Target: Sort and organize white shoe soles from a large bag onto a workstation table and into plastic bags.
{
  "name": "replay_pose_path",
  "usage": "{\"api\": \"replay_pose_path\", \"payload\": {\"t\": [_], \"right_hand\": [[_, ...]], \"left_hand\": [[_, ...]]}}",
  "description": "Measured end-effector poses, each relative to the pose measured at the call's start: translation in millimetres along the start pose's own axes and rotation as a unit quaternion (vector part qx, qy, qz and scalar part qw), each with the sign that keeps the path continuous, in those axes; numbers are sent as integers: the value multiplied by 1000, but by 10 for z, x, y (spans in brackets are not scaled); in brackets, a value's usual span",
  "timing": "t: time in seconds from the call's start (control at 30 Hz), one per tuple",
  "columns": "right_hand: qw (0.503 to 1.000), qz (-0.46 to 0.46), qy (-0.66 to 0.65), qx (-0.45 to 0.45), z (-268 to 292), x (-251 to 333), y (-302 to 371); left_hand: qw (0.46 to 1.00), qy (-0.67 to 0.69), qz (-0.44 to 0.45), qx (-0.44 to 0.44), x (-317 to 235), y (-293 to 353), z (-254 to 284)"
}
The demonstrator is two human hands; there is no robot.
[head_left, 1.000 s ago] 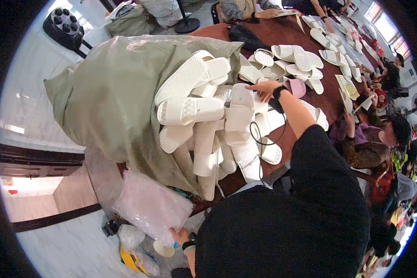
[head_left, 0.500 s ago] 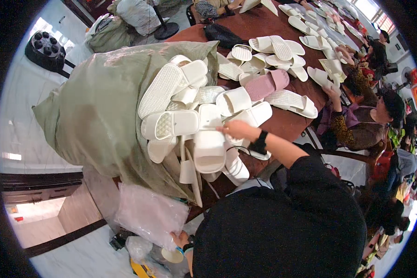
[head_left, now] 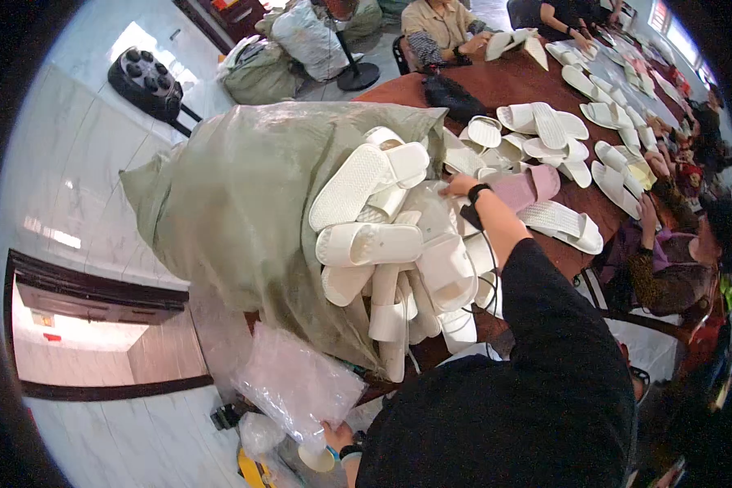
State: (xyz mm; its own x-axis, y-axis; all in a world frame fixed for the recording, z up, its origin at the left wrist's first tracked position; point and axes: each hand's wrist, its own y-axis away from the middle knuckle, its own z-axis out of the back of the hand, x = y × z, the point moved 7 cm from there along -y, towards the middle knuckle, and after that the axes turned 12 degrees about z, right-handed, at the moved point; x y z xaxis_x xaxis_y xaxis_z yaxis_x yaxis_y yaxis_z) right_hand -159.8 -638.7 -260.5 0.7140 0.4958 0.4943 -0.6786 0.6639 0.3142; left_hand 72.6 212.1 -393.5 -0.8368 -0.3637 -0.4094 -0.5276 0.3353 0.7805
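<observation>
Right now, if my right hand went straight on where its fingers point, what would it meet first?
Most likely the crumpled translucent plastic film close to your right hand, then the white open-toed slippers by the large olive-green sack; depth there is unclear.

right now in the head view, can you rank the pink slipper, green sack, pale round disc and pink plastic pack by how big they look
1. Green sack
2. Pink plastic pack
3. Pink slipper
4. Pale round disc, partly hidden
</observation>
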Motion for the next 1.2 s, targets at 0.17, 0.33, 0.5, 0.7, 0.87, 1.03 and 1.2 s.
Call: {"api": "replay_pose_path", "payload": {"t": [0.17, 0.33, 0.5, 0.7, 0.87, 1.03, 1.2], "right_hand": [[944, 74, -320, -2, 463, 567, 421], [948, 253, -116, -153, 1243, 1603, 805], [928, 309, 71, -194, 2082, 2321, 1450], [873, 454, 33, -175, 2585, 3489, 1530], [891, 425, -103, -123, 2775, 3714, 1414], [857, 457, -92, -221, 3303, 4063, 1716], [886, 437, -96, -123, 2698, 4083, 1257]], "left_hand": [[946, -269, -177, -45, 48, 198, -92], [997, -54, -8, 57, 218, 107, 320], [997, 62, -40, -18, 334, 0, -554], [996, 40, 42, 71, 301, -217, 154], [878, -381, -285, -56, 125, 8, -350], [991, 114, -72, 13, 239, -31, -366], [991, 124, -51, -5, 298, -10, -415]]}}
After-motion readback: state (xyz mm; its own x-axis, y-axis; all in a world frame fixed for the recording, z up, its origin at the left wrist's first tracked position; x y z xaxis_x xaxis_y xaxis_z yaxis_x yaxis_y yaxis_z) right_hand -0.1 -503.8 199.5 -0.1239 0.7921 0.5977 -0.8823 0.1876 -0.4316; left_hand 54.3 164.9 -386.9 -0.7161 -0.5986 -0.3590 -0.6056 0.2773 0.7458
